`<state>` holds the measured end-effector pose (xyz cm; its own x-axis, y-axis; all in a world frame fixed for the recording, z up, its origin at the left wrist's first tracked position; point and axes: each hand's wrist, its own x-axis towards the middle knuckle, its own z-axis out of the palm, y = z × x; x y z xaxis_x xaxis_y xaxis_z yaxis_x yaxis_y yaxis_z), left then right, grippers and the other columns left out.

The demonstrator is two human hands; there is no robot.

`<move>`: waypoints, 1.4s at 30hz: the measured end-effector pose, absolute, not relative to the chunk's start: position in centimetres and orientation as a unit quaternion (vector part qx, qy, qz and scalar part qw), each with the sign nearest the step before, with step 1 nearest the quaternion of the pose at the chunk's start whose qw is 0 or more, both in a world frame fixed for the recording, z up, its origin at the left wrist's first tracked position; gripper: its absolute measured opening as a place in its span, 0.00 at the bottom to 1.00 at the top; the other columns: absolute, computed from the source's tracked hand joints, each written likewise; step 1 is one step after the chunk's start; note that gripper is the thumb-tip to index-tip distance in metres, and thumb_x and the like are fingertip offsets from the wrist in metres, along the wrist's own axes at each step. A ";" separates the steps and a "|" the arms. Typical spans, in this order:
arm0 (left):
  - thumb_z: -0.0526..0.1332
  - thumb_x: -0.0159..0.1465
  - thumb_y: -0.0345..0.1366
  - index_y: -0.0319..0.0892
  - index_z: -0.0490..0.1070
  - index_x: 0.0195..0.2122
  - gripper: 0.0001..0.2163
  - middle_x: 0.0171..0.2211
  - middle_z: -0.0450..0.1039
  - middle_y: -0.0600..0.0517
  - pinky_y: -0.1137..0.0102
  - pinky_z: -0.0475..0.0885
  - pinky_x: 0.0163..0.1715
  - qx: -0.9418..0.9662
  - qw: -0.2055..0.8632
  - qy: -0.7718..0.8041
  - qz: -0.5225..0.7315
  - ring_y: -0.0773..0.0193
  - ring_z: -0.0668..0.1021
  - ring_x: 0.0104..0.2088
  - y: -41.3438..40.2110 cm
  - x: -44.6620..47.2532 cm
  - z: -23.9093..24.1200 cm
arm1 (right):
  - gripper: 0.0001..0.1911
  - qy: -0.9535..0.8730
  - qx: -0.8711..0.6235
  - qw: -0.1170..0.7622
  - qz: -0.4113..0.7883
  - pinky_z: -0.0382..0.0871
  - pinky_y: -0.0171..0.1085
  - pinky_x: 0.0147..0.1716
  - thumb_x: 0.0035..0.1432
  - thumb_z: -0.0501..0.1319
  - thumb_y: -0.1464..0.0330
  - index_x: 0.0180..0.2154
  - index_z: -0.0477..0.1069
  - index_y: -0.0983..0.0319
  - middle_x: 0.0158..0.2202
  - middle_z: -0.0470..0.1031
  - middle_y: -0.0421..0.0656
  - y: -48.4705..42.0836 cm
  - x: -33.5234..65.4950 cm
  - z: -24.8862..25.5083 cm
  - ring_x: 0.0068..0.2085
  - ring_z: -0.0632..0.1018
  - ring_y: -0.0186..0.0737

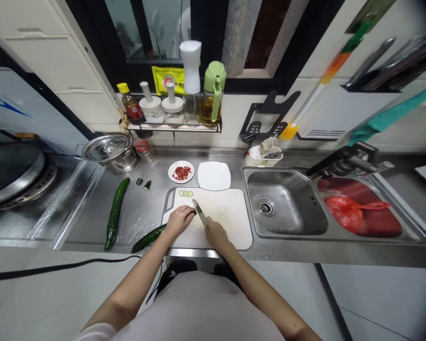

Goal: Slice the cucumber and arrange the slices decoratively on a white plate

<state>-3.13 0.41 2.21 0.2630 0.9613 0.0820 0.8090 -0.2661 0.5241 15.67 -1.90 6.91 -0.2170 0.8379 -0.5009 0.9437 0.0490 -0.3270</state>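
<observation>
My left hand [179, 220] is closed over the front part of a cucumber [149, 237], whose back part sticks out past the left edge of the white cutting board [230, 213]. In my right hand [216, 234] is a kitchen knife [199, 211], its blade pointing up and left beside the cucumber's cut end. From this angle I cannot tell if the blade touches the cucumber. Several thin cucumber slices [186, 193] lie overlapping near the board's top left. A second, whole cucumber [117, 213] rests on the steel counter to the left.
Behind the board are a plate of chopped red pieces [181, 172] and a white square plate [214, 175]. Cucumber ends [147, 184] lie near a lidded steel pot [110, 152]. The sink [287, 203] is at right, with a red plastic bag [346, 214] in its second basin.
</observation>
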 end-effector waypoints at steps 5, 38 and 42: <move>0.54 0.68 0.41 0.47 0.75 0.46 0.13 0.43 0.77 0.50 0.67 0.71 0.48 0.748 0.206 0.595 0.211 0.60 0.77 0.46 0.1 -3.5 2.3 | 0.18 0.745 0.634 0.103 -0.177 0.59 0.36 0.33 0.65 0.46 0.75 0.52 0.65 0.59 0.41 0.73 0.47 -1.9 17.4 7.7 0.36 0.75 0.39; 0.59 0.61 0.34 0.44 0.78 0.38 0.08 0.37 0.79 0.50 0.68 0.71 0.39 0.615 0.307 0.685 0.244 0.62 0.78 0.36 4.6 -0.7 4.0 | 0.25 0.796 0.605 -0.011 -0.003 0.55 0.38 0.41 0.61 0.54 0.74 0.57 0.68 0.51 0.51 0.69 0.48 -3.9 23.7 5.3 0.40 0.68 0.40; 0.60 0.61 0.32 0.44 0.79 0.38 0.09 0.37 0.80 0.49 0.67 0.70 0.40 0.586 0.282 0.730 0.209 0.59 0.79 0.39 6.9 -1.3 2.8 | 0.24 0.782 0.622 -0.017 -0.011 0.55 0.37 0.40 0.61 0.56 0.73 0.57 0.69 0.51 0.51 0.68 0.48 -4.1 24.1 5.1 0.40 0.69 0.39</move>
